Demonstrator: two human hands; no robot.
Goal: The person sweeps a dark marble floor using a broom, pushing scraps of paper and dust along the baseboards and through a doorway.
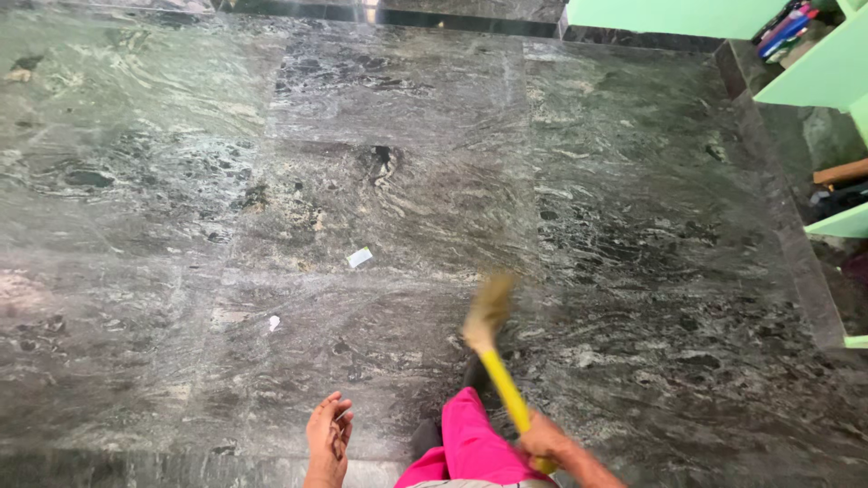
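Observation:
My right hand [544,439] grips the yellow handle of a broom [503,384] at the lower middle. The straw-coloured bristle head [489,307] is blurred and points up over the dark marble floor [633,226]. My left hand [327,439] hangs at the lower left with loosely curled fingers and holds nothing. A pink garment [470,447] lies between the two hands. On the floor to the left of the bristles lie a small white paper scrap [359,258] and a smaller white bit [274,322].
Light green shelves [814,72] stand at the upper right, with coloured items [785,27] on them. A raised dark stone ledge [787,235] runs along the floor's right side. A dark wall base [452,16] borders the far edge.

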